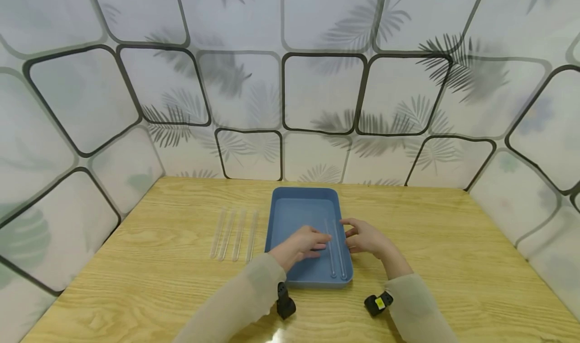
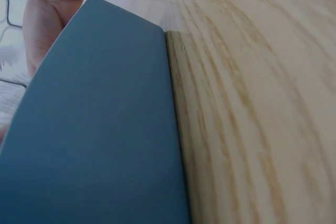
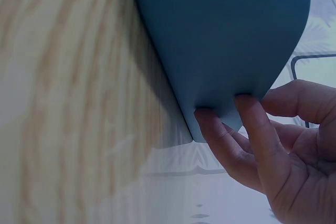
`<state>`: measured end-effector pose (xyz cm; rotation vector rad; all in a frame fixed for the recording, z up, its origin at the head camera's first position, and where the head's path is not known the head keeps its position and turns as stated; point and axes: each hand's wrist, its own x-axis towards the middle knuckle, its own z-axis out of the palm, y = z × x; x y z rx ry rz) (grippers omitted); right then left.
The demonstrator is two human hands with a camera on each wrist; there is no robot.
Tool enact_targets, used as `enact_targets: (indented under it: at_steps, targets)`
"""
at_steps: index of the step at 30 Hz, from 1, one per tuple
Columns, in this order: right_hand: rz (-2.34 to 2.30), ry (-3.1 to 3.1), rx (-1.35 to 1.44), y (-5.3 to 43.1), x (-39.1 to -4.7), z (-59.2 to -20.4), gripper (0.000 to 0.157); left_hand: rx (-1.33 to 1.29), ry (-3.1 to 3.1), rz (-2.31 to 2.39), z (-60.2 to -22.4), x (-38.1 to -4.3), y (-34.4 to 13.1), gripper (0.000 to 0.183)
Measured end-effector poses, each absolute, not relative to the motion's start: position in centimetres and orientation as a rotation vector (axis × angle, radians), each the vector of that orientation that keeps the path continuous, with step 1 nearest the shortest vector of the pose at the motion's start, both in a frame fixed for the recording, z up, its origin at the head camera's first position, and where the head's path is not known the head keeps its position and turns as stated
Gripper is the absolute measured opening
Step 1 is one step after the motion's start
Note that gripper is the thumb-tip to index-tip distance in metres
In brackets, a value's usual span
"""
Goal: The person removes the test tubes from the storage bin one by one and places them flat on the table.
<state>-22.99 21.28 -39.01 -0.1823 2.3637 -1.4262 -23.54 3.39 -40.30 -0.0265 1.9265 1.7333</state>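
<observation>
A blue tray (image 1: 290, 207) sits on the table with two clear test tubes (image 1: 342, 267) lying lengthwise along its right side. My left hand (image 1: 302, 245) is over the tray, its extended fingers reaching to the left one of these tubes; whether they touch it I cannot tell. In the left wrist view, the tray's outer wall (image 2: 105, 108) hides that hand's fingers. My right hand (image 1: 368, 239) is at the tray's right wall. In the right wrist view, its fingertips (image 3: 206, 116) touch the outer wall and one finger reaches the rim.
Several more clear test tubes (image 1: 237, 234) lie side by side on the wooden table (image 1: 158, 262), left of the tray. A patterned wall covering (image 1: 317, 91) stands behind the table and along its sides.
</observation>
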Motion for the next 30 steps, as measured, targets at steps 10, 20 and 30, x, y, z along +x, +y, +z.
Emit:
enact_targets:
  at_steps: [10, 20, 30]
  targets:
    - [-1.435, 2.351, -0.190, 21.3, -23.2, -39.1, 0.058, -0.012, 1.918, 1.731, -40.2, -23.5, 4.1, 0.047]
    - [-1.431, 2.354, -0.194, 21.4, -23.2, -39.3, 0.058, -0.006, 1.933, 1.722, -40.8, -23.6, 4.4, 0.040]
    - [-1.442, 2.358, -0.185, 21.4, -23.3, -39.4, 0.059, -0.020, 2.051, 1.636, -40.8, -23.7, 5.0, 0.037]
